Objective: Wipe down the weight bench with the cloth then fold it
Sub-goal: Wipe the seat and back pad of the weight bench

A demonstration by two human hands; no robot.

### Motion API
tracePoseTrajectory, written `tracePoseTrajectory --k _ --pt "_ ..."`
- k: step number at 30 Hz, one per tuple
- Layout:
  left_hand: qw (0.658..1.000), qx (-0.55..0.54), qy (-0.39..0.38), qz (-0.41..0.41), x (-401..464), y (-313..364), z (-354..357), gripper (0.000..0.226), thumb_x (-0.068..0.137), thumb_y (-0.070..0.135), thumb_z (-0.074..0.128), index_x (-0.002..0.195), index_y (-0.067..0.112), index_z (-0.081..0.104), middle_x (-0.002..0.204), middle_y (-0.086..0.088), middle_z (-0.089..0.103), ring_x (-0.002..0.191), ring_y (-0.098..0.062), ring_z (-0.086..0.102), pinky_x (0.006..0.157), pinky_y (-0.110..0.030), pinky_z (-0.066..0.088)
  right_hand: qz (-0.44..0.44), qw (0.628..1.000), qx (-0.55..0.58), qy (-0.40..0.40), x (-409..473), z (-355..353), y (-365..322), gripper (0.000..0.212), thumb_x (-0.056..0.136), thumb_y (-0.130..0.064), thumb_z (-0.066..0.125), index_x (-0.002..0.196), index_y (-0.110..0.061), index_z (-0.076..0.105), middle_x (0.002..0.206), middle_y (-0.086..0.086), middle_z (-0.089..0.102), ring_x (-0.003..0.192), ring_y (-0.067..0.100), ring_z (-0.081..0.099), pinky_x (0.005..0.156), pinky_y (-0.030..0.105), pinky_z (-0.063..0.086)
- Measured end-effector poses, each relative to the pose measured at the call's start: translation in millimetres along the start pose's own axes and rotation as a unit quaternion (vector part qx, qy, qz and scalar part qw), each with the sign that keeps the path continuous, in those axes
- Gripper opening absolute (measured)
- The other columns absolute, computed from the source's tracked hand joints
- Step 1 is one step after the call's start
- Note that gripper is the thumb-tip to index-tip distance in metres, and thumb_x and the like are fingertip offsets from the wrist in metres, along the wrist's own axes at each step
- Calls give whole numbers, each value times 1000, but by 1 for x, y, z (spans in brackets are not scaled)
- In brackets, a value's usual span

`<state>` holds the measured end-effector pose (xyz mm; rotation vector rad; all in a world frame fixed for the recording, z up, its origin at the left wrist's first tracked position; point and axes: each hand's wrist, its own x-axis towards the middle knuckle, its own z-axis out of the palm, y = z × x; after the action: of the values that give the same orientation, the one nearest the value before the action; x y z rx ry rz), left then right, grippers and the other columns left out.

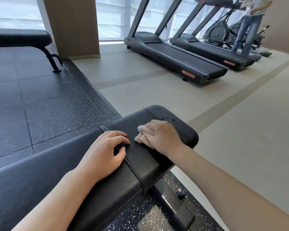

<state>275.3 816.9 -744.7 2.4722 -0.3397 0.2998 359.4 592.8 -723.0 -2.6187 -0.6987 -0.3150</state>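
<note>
The black padded weight bench [177, 124] runs from the lower left toward the middle of the view. A small bunched beige cloth [141, 135] lies on the pad near its far end. My right hand [162, 136] grips the cloth and presses it onto the pad, hiding most of it. My left hand [105, 152] rests on the bench just left of the cloth, fingers loosely bent, holding nothing. A few wet droplets show on the pad beyond the cloth.
A second black bench [22, 38] stands at the far left on the dark speckled rubber floor [40, 105]. Two treadmills [177, 59] line the window wall. A person [250, 25] stands at the far right beside exercise machines. A beige pillar [73, 25] rises behind.
</note>
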Motion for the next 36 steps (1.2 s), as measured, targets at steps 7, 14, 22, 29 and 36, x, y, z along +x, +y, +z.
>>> tracePoseTrajectory --k 7,14,22,29,36 --pt "999 12 -31 21 20 36 2 20 94 25 63 108 35 73 120 26 62 114 -1 52 95 -10 37 -36 996 40 -77 -85 -49 17 14 95 -41 62 105 -37 72 80 -14 50 75 4 54 68 20 43" --pt "997 15 -51 57 73 75 33 24 98 31 56 117 36 69 128 23 60 119 -5 50 101 -27 43 94 995 28 16 -85 -82 87 25 90 -51 61 106 -38 75 88 -13 67 82 8 63 77 36 52" --pt "998 15 -11 59 61 41 52 27 88 30 56 108 33 75 122 17 65 117 -13 57 102 -37 49 119 992 29 21 -43 -47 117 30 87 -53 57 106 -37 76 89 -11 71 84 13 65 78 37 53" --pt "1000 28 2 -1 83 33 51 34 85 40 51 111 35 74 126 14 64 119 -17 56 104 -44 47 60 998 -14 4 50 -14 104 21 93 -44 64 99 -30 79 80 -6 62 79 21 62 72 35 48" --pt "999 31 3 -34 88 24 46 34 85 40 50 109 34 74 121 16 65 116 -14 55 104 -40 47 63 996 -59 16 139 28 87 35 97 -42 60 81 -12 71 81 4 62 84 30 61 67 31 32"
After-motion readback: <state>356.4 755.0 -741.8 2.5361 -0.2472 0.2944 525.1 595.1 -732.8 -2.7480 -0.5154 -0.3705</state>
